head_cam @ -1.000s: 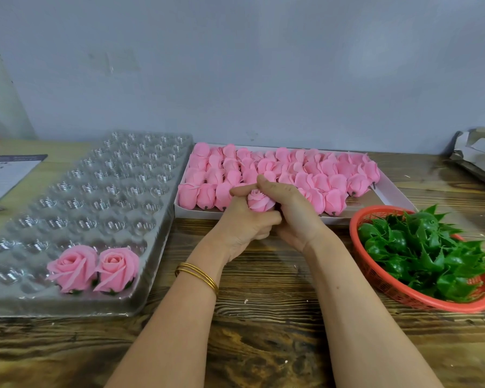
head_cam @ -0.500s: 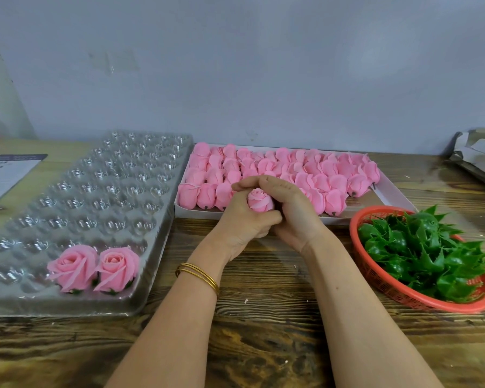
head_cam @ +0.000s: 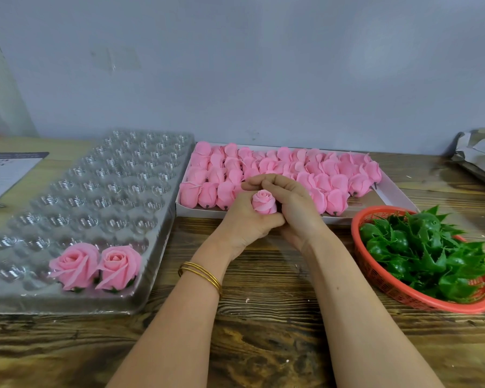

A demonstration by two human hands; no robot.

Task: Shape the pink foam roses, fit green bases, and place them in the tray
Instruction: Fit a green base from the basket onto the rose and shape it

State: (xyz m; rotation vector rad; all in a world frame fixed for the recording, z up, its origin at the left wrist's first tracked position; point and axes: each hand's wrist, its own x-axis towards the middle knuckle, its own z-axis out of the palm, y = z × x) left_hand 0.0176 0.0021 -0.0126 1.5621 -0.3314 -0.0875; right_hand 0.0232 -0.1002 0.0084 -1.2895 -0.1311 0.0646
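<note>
Since a second ago more of the rose bud (head_cam: 263,202) shows; my left hand (head_cam: 244,221) and right hand (head_cam: 298,210) both grip it mid-tabletop (head_cam: 263,345). Only two finished roses (head_cam: 74,266) sit in the tray's (head_cam: 101,191) near corner; the box (head_cam: 395,191) looks nearly full.

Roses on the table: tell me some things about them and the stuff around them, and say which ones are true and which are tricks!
1. Two opened roses sit in the clear tray. True.
2. The basket holding the green bases is blue. False: it is red.
3. The left hand and the right hand both hold one rosebud. True.
4. The white box has nothing in it. False: it holds many pink buds.
5. The gold bangles are on the right wrist. False: they are on the left wrist.
</note>
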